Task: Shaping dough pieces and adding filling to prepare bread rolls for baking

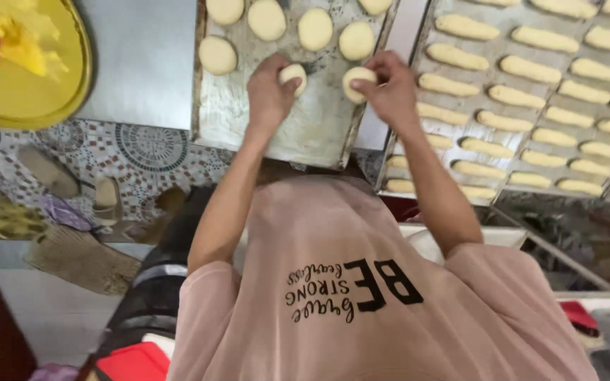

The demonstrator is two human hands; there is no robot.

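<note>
Two hands: the left hand [268, 90] and the right hand [390, 88] reach out over a floured baking tray [312, 134], seen from the head camera.
Left hand: fingers curled around a small round dough ball [293, 76], held at the tray surface.
Right hand: fingertips pinched on a second dough ball [357, 82], just beside the first, near the tray's right edge.
Dough feel: likely soft, light and slightly tacky; it would dent under a hard squeeze, so a loose cupped hold around the sides suits it best.
Row behind: flattened dough rounds [315, 29] lie across the far part of the tray, close to the hands.
Right side: a second tray [404, 42] full of long dough fingers [517, 95] sits touching or nearly touching the first.
Left side: bare grey worktop [142, 63], then a yellow round dish [82, 70].
Open room: the near half of the floured tray is bare; its near edge overhangs toward the person's body.
Below: patterned floor [142, 152] with sandals [107, 201].
</note>
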